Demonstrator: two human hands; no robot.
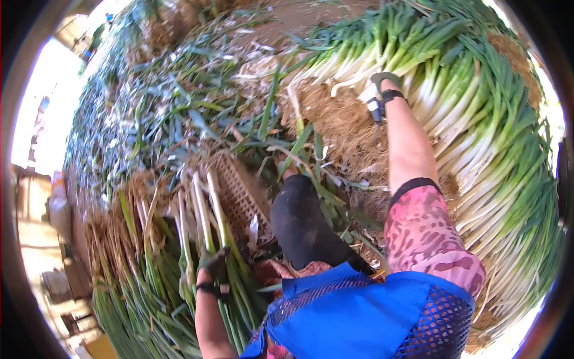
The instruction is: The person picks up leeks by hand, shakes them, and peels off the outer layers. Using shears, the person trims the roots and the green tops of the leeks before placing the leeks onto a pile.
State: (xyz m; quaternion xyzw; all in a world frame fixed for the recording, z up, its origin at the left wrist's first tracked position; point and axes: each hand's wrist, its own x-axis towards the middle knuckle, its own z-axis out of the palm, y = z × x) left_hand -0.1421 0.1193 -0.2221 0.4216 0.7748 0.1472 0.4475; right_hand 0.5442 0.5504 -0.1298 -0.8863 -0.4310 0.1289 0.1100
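My left hand (213,261), in a dark glove with a strap at the wrist, is closed around green onion stalks (222,221) at the lower left. Their white ends point up and away from me, and the leaves run down past my forearm. My right arm stretches far forward. At its end my right hand (385,79), in a greyish glove, is at the white stems of a long row of green onions (427,90). Its fingers are hidden, so I cannot tell whether it grips a stalk. A small dark device (375,109) sits by its wrist.
Untrimmed green onions (134,251) with brown roots lie at the left. A woven plastic crate (239,191) lies between them and my dark-clad leg (305,224). Stripped leaves (173,113) cover the ground ahead, beside a heap of brown roots (344,119).
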